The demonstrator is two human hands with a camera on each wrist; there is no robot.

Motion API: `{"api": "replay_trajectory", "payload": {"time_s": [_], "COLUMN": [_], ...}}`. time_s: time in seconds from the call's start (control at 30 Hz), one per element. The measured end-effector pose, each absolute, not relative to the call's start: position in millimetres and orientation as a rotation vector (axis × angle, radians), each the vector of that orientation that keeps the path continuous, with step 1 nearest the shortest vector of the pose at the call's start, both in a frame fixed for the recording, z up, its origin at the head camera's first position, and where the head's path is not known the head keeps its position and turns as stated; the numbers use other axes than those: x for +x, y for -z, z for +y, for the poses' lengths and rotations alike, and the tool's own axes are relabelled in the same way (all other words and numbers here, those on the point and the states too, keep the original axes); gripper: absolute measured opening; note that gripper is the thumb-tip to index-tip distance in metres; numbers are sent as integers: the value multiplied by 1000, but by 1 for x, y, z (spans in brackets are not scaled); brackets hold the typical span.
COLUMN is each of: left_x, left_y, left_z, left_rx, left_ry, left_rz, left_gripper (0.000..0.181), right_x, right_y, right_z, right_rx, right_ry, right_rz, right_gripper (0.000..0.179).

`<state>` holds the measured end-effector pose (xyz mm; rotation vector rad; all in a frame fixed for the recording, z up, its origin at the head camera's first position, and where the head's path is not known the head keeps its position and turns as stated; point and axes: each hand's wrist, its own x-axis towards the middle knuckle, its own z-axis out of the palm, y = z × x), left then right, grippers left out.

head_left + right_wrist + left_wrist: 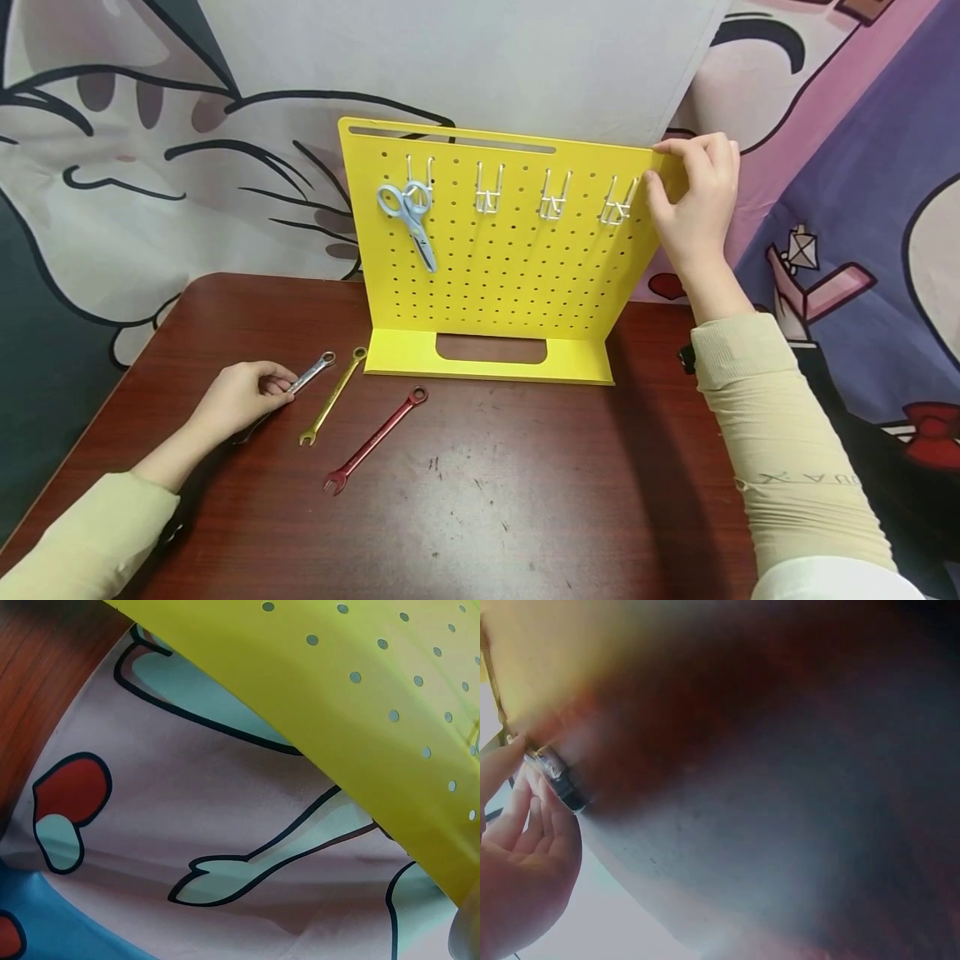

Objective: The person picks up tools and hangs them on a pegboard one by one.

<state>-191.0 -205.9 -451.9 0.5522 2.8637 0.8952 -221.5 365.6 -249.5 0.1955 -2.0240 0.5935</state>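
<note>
We count three wrenches at the counter's [555, 492] left: a red wrench [378, 437] and a gold wrench [333, 397] lying down, and a shiny silver wrench [311, 374], partly hidden by the left hand [242, 400] pinching it. We see four white hooks [487, 208] and one pair of pale-blue scissors [415, 218] on the yellow pegboard [517, 287], its upper corner gripped by the right hand [701, 196]. Our left wrist view is mostly blurred.
</note>
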Motion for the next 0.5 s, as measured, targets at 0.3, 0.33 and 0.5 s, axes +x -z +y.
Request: {"api": "replay_trajectory", "payload": {"time_s": [0.3,0.33,0.5], "left_x": [-193,-193,-195], "left_y": [451,451,451], "left_z": [-208,-208,-207], "left_rx": [487,481,461], "left_ry": [-960,-958,-928], "left_rz": [2806,2802,2779], "left_gripper": [17,17,13], "right_x": [-222,-222,-221], "right_y": [250,250,249], "right_z": [365,365,365], "right_rx": [203,203,206], "right_ry": [-586,-586,-584], "right_rz": [-2029,-2028,-2030], "right_gripper": [26,26,26]}}
